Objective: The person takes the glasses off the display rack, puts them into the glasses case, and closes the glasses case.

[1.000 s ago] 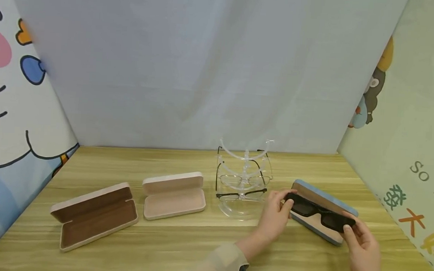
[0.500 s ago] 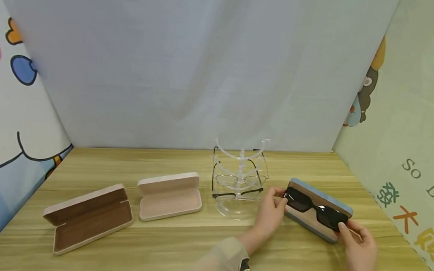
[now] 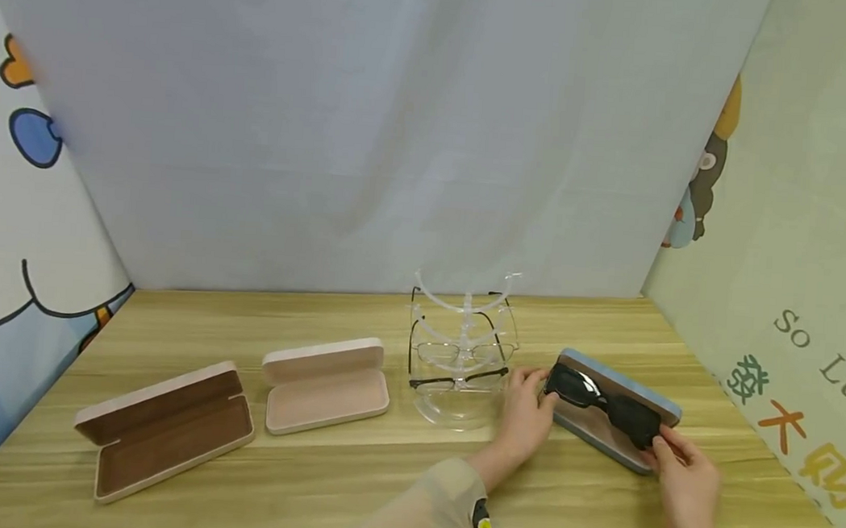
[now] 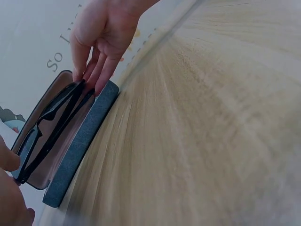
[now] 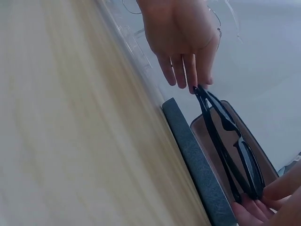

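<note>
Black sunglasses [image 3: 635, 422] with folded temples are held at both ends, over the opened blue glasses case [image 3: 597, 444] on the right of the table. My left hand [image 3: 526, 416] pinches the left end between thumb and fingers. The other end is in the grip of my right hand [image 3: 688, 478]. From the left wrist, the folded temples [image 4: 51, 141] show inside the case's outline, in front of its brown lining. The right wrist view has the sunglasses [image 5: 225, 136] slanting just above the case's textured front wall [image 5: 193, 160].
Left of my left hand, a clear display stand [image 3: 465, 331] bears metal-framed glasses [image 3: 439, 351] and black-rimmed glasses [image 3: 433, 383]. A pink-lined case [image 3: 328, 395] and a brown-lined case [image 3: 172, 434] lie opened further left. A grey cloth backdrop [image 3: 329, 129] rises behind the table.
Both hands have lowered the sunglasses into closer overlap with the blue case, and the lenses have tipped to face more upward. The whole head view has shifted slightly.
</note>
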`<control>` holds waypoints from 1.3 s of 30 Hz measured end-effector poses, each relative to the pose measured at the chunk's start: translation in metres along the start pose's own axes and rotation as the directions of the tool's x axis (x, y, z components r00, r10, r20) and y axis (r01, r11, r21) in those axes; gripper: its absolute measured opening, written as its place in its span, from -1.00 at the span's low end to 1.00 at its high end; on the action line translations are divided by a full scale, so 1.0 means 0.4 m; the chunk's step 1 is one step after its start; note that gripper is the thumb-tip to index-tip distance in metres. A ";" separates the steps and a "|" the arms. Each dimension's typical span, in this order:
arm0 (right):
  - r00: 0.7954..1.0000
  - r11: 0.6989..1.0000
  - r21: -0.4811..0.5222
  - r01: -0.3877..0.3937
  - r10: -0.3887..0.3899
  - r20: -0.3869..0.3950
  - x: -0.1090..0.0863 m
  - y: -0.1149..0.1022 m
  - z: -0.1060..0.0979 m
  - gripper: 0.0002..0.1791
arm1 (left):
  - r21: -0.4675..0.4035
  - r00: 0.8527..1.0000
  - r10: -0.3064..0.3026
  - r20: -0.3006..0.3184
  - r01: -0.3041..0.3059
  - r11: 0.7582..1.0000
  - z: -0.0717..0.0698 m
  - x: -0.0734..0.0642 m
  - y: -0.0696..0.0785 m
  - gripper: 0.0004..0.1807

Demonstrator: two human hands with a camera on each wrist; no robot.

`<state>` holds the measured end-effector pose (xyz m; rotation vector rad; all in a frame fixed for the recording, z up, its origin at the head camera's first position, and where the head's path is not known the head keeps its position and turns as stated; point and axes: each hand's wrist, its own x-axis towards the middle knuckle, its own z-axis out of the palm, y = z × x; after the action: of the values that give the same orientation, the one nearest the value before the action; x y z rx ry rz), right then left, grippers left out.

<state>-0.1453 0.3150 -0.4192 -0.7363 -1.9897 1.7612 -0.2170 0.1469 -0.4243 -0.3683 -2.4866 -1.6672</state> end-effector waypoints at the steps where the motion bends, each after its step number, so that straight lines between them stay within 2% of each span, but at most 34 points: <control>1: 1.000 0.999 -0.049 0.011 -0.011 -0.002 -0.003 -0.003 0.001 -0.57 | 0.003 1.000 0.003 0.013 -0.003 1.000 0.002 0.002 -0.002 -0.63; 5: 0.997 0.975 -0.213 0.068 -0.073 -0.019 -0.014 -0.012 0.002 -0.62 | 0.011 0.997 -0.004 0.083 0.003 1.000 0.008 0.007 -0.008 -0.56; 8: 0.993 0.929 -0.357 0.099 -0.116 -0.028 -0.022 -0.019 -0.004 -0.65 | 0.057 0.990 -0.022 0.142 0.014 0.998 0.011 0.007 -0.012 -0.51; 11: 0.988 0.880 -0.456 0.133 -0.153 -0.007 -0.025 -0.018 -0.011 -0.68 | 0.091 0.982 -0.048 0.185 0.032 0.995 0.013 0.007 -0.015 -0.46; 14: 0.986 0.858 -0.488 0.158 -0.166 0.027 -0.025 -0.014 -0.012 -0.70 | 0.109 0.978 -0.068 0.196 0.047 0.993 0.015 0.010 -0.018 -0.44; 16: 0.986 0.854 -0.494 0.162 -0.165 0.038 -0.024 -0.009 -0.012 -0.70 | 0.126 0.976 -0.080 0.204 0.054 0.991 0.015 0.012 -0.020 -0.43; 20: 0.986 0.827 -0.539 0.160 -0.164 0.042 -0.025 -0.006 -0.016 -0.69 | 0.225 0.969 -0.077 0.236 0.023 0.974 0.017 0.013 -0.022 -0.41; 22: 0.987 0.822 -0.547 0.157 -0.149 0.059 -0.026 -0.007 -0.019 -0.67 | 0.262 0.964 -0.082 0.253 0.014 0.965 0.018 0.011 -0.023 -0.37; 24: 0.989 0.823 -0.548 0.150 -0.130 0.075 -0.024 -0.007 -0.021 -0.65 | 0.287 0.959 -0.094 0.268 0.014 0.958 0.019 0.011 -0.023 -0.35; 28: 0.994 0.835 -0.539 0.110 -0.086 0.071 -0.020 -0.010 -0.022 -0.62 | 0.273 0.956 -0.124 0.266 0.049 0.961 0.017 0.017 -0.011 -0.36; 32: 0.997 0.900 -0.433 0.051 -0.020 0.076 -0.008 -0.021 -0.020 -0.52 | 0.218 0.961 -0.133 0.242 0.080 0.973 0.006 0.039 0.012 -0.32; 35: 0.989 0.940 -0.338 0.037 0.015 0.149 0.005 -0.027 -0.023 -0.35 | 0.162 0.961 -0.132 0.242 0.094 0.982 -0.001 0.051 0.026 -0.24; 39: 0.961 0.930 -0.360 0.079 0.025 0.277 0.024 -0.017 -0.038 -0.21 | 0.118 0.953 -0.126 0.277 0.096 0.988 0.001 0.052 0.029 -0.17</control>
<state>-0.1448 0.3323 -0.4111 -0.5896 -2.5528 1.5596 -0.2337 0.1543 -0.4092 -0.4961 -2.8371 -1.6176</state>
